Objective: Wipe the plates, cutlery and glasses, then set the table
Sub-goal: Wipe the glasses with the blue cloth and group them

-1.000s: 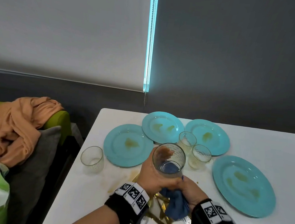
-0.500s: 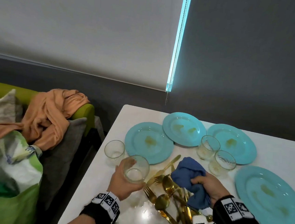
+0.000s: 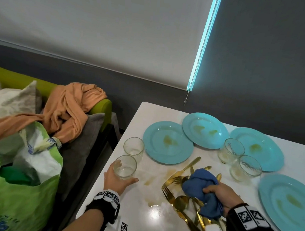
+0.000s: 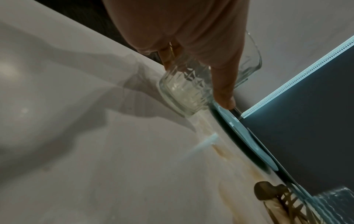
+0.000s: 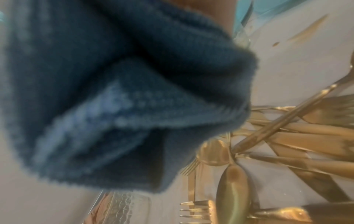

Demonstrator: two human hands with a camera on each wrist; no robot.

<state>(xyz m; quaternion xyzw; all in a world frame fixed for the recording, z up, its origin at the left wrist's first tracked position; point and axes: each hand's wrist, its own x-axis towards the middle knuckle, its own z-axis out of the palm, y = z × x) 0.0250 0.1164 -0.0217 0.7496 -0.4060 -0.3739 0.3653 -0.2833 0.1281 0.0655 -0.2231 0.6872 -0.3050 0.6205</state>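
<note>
My left hand (image 3: pixel 116 179) grips a clear ribbed glass (image 3: pixel 125 166) that stands on the white table (image 3: pixel 157 219) near its left edge; the left wrist view shows my fingers around the glass (image 4: pixel 186 92). A second glass (image 3: pixel 133 147) stands just behind it. My right hand (image 3: pixel 220 194) holds a bunched blue cloth (image 3: pixel 201 188) over a pile of gold cutlery (image 3: pixel 179 198); the cloth (image 5: pixel 114 98) fills the right wrist view above the forks and spoons (image 5: pixel 287 136). Several turquoise plates with yellow smears (image 3: pixel 167 142) lie on the table.
Two more glasses (image 3: pixel 234 151) (image 3: pixel 245 168) stand between the plates at the right. Yellowish spills (image 3: pixel 151 181) mark the table by the cutlery. Left of the table are a green sofa with an orange garment (image 3: pixel 69 110) and a green plastic bag (image 3: pixel 12 191).
My left hand carried the glass from the middle down to the table's left edge beside the other glass. My right hand drew the cloth out of it and now holds it over the cutlery.
</note>
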